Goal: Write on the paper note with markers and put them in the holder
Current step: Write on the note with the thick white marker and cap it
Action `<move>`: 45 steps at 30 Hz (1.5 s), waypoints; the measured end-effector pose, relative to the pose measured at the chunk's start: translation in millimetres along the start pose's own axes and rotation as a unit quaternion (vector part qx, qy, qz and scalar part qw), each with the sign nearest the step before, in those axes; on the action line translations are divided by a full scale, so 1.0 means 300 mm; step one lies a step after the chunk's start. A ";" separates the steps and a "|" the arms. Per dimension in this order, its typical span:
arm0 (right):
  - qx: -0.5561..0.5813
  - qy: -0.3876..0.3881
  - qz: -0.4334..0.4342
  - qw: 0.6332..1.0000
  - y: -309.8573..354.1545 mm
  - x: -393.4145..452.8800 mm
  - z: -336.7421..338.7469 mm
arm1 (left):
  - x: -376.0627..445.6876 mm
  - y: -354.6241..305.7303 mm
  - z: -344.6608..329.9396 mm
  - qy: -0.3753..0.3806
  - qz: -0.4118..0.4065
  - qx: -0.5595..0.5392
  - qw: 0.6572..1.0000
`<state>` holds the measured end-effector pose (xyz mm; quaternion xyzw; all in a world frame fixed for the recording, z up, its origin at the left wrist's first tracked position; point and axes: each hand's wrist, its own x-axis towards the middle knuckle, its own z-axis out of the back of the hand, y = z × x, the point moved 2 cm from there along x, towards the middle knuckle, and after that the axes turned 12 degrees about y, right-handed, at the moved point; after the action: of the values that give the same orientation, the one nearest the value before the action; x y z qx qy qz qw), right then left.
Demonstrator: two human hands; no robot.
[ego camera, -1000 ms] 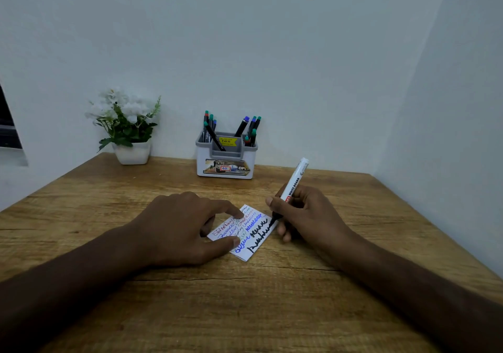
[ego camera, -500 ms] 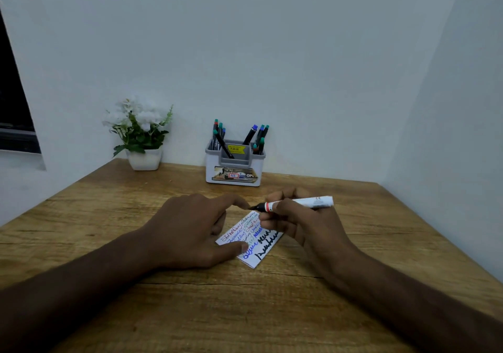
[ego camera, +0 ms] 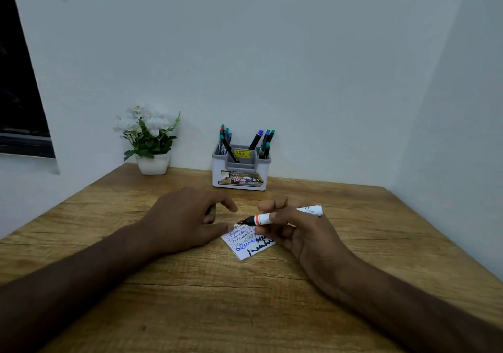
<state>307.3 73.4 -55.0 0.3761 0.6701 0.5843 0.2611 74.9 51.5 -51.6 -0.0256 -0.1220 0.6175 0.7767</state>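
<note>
Marker (ego camera: 283,215) is lying crosswise in right hand (ego camera: 302,233), pinched, tip pointing left over note (ego camera: 249,241) at mid-desk. Left hand (ego camera: 187,216) is hovering relaxed, holding nothing. Holder (ego camera: 241,173) is sitting straight ahead at back edge, right hand nearer.

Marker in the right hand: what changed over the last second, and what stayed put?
The right hand lifted the marker off the paper note and turned it from upright writing to lying level, tip pointing left. The left hand raised its fingers off the note and now holds nothing. The note, the holder and the plant stayed put.
</note>
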 end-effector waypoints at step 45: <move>-0.197 0.064 0.102 0.973 -0.001 -0.014 -0.030 | -0.007 -0.113 -0.014 -0.017 -0.056 -0.084 0.995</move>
<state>302.6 64.9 -53.9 0.3451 0.5157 0.7511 0.2255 107.8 42.0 -49.6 -0.0727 -0.1878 0.5607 0.8032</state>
